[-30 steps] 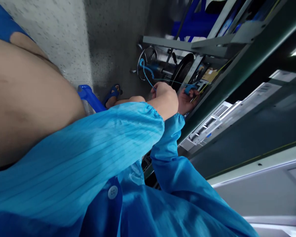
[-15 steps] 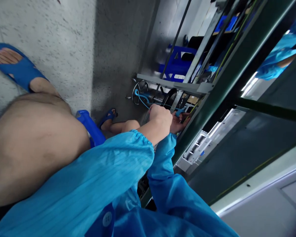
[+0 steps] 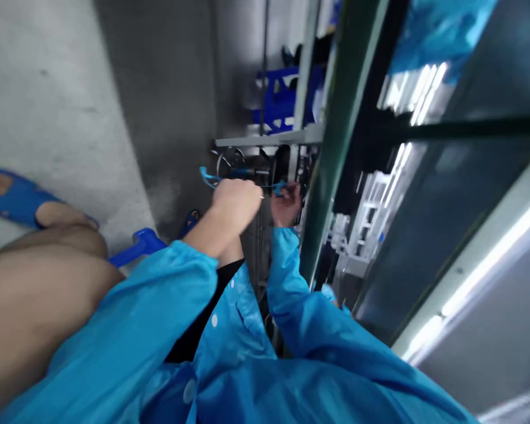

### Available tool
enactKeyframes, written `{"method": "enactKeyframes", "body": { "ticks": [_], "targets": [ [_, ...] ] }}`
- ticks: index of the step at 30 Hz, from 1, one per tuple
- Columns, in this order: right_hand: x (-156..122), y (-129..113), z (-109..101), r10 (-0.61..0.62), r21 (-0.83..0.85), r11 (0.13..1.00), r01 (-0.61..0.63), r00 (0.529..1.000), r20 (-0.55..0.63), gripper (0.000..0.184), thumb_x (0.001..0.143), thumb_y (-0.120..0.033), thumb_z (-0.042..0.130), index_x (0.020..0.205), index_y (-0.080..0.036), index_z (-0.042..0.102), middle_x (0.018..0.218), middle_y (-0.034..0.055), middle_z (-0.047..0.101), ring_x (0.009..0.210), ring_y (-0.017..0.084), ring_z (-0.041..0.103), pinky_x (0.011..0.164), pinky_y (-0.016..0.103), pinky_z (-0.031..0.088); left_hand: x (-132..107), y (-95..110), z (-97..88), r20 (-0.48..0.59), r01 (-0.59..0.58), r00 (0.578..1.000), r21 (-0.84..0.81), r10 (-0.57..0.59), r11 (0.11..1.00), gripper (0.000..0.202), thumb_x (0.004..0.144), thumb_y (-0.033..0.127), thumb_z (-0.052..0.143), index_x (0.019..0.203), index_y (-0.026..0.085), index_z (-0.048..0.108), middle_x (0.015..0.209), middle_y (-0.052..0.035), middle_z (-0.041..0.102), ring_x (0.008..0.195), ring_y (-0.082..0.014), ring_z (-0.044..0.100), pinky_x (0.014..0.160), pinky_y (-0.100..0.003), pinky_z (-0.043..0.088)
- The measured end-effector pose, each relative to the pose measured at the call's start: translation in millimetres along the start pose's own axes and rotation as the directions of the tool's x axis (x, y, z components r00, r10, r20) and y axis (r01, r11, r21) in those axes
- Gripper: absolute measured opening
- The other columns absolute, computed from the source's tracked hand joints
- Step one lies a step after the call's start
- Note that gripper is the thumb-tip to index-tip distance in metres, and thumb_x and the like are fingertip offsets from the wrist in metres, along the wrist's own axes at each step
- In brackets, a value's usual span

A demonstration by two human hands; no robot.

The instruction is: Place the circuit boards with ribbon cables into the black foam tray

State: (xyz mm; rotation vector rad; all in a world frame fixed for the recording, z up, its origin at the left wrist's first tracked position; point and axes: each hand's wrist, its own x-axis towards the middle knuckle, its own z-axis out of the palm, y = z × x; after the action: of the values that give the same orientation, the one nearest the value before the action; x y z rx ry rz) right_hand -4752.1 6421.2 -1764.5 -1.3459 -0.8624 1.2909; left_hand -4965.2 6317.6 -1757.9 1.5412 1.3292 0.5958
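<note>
My left hand [image 3: 236,200] is closed in a fist, knuckles up. A blue cord [image 3: 208,175] sticks out beyond its far side in a loose loop, and a thin stretch seems to run between my two hands. My right hand [image 3: 286,206] is palm up beside the green frame. Its fingers curl around a bunched blue part of the cord [image 3: 279,187], which looks like a band. Motion blur hides the exact grip. Both arms wear blue sleeves.
A green table frame [image 3: 331,147] runs along my right, with a dark tabletop and bright lights beyond. Past my hands are a grey metal bar [image 3: 269,140], a round metal ring [image 3: 230,162] and a blue plastic stool [image 3: 280,97]. My sandalled foot [image 3: 15,197] rests on the floor.
The view has turned and shifted. My hands have moved apart, the left one drawing away from the right, and the blue loop now lies closer to my left fist.
</note>
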Motion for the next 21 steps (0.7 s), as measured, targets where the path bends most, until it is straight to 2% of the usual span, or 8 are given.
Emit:
{"method": "enactKeyframes", "body": {
  "ticks": [2,5,7,9,12,15,17,21],
  "targets": [
    [-22.4,20.0,-12.2,0.124,-0.053,0.991,-0.123,0.992,0.011,0.009,0.08,-0.018,0.071,0.084,-0.025,0.066,0.074,-0.014,0.075,0.055,0.007,0.042,0.058,0.021,0.048,0.2,-7.8,-1.5,0.056,0.04,0.997,0.167,-0.05,0.985,0.043,0.108,0.02,0.044,0.128,0.01,0.081,0.12,-0.0254,0.081,0.106,-0.035,0.079,0.082,-0.039,0.055],
    [-66.7,44.8,-29.0,0.218,-0.063,0.974,-0.216,0.976,0.024,0.025,0.065,-0.017,0.085,0.084,-0.025,0.07,0.074,-0.0119,0.077,0.059,0.009,0.052,0.056,0.022,0.047,15.6,-25.5,-0.6,0.024,0.023,0.999,0.299,-0.032,0.954,0.043,0.112,0.033,0.04,0.112,0.017,0.08,0.101,-0.0131,0.081,0.088,-0.0254,0.072,0.082,-0.033,0.053],
    [-100.7,51.1,-42.0,0.261,-0.122,0.961,-0.249,0.96,0.096,0.034,0.062,-0.029,0.094,0.087,-0.022,0.071,0.073,-0.0044,0.076,0.062,0.012,0.059,0.06,0.025,0.049,32.8,-34.7,7.1,-0.079,0.047,0.996,0.235,-0.029,0.971,0.031,0.104,0.029,0.053,0.087,0.016,0.075,0.079,-0.0063,0.072,0.074,-0.0207,0.062,0.079,-0.029,0.049],
    [-136.6,49.4,-61.0,0.29,-0.182,0.947,-0.263,0.946,0.146,0.043,0.065,-0.041,0.095,0.091,-0.02,0.069,0.069,-0.003,0.071,0.064,0.013,0.061,0.066,0.026,0.05,46.3,-36.0,24.7,-0.111,-0.017,0.994,0.04,0.022,0.999,0.024,0.1,0.028,0.06,0.081,0.019,0.072,0.076,-0.0035,0.069,0.07,-0.0201,0.058,0.072,-0.027,0.043],
    [-188.7,41.4,-100.6,0.297,-0.224,0.936,-0.271,0.951,0.09,0.044,0.07,-0.047,0.091,0.095,-0.02,0.067,0.071,-0.0048,0.068,0.067,0.012,0.06,0.073,0.027,0.048,46.4,-20.9,71.9,-0.032,-0.008,0.999,-0.312,-0.002,0.95,0.026,0.097,0.032,0.059,0.076,0.02,0.068,0.066,-0.0014,0.062,0.069,-0.0177,0.057,0.071,-0.027,0.042],
    [-233.5,38.2,-142.5,0.246,-0.154,0.959,-0.239,0.969,0.026,0.039,0.07,-0.039,0.09,0.095,-0.019,0.067,0.07,-0.0061,0.065,0.066,0.011,0.057,0.071,0.027,0.046,23.6,1.9,135.1,0.137,-0.01,0.989,-0.286,0.051,0.958,0.049,0.091,0.067,0.057,0.075,0.021,0.065,0.065,-0.0028,0.064,0.062,-0.0178,0.057,0.061,-0.029,0.045],
    [-257.3,40.9,-165.3,0.212,-0.091,0.973,-0.212,0.977,-0.012,0.035,0.072,-0.035,0.09,0.094,-0.019,0.068,0.071,-0.0058,0.065,0.067,0.011,0.058,0.072,0.027,0.045,4.6,13.0,175.8,0.262,0.021,0.962,-0.359,0.079,0.933,0.073,0.073,0.094,0.061,0.078,0.021,0.066,0.067,-0.0031,0.064,0.061,-0.0179,0.057,0.057,-0.03,0.045],
    [-284.2,53.9,-195.6,0.198,0.05,0.979,-0.196,0.98,-0.024,0.029,0.073,-0.03,0.088,0.09,-0.018,0.068,0.075,-0.0017,0.071,0.072,0.014,0.066,0.077,0.029,0.05,-20.6,21.4,234.4,0.446,0.175,0.894,-0.409,0.029,0.896,0.092,0.058,0.102,0.073,0.094,0.017,0.074,0.065,0.0004,0.063,0.059,-0.0152,0.054,0.06,-0.029,0.044]
  ]
}}
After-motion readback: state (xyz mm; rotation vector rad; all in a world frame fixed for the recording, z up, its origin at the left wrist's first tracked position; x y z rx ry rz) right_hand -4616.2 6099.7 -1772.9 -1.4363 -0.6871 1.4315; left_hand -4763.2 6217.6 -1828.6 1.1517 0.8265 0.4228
